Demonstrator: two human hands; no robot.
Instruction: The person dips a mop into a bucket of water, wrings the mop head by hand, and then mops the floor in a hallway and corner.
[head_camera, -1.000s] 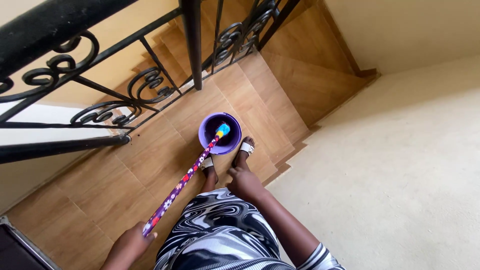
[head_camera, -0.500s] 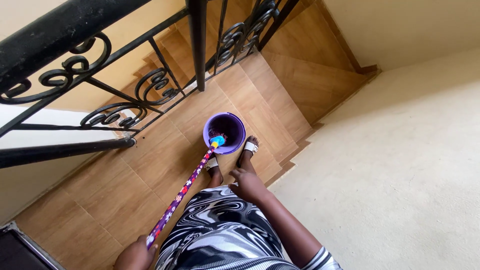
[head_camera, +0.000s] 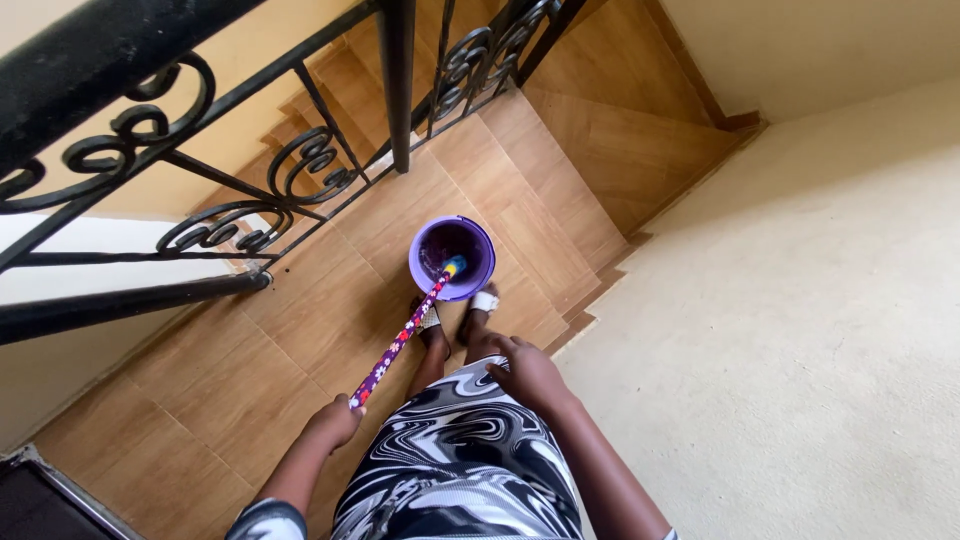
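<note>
**Mop in the bucket on a tiled landing**

Here the left hand is curled into a fist around the upper end of a mop handle, a purple stick printed with small flowers. The handle slants away from the hand, up and to the right in the head view, and its blue and yellow collar dips into a purple bucket, so the mop's head sits inside and is mostly hidden in the dark interior. The right hand holds nothing; its fingers are loosely bent and it rests against the front of a black-and-white swirl-patterned dress.

The bucket stands on the wood-look tiled floor, just in front of the person's feet in white sandals, one of which is right by the bucket's near rim. To the left and above runs a black wrought-iron railing with scroll work. Beyond the bucket, tiled stairs descend. A cream wall fills the right side.
</note>
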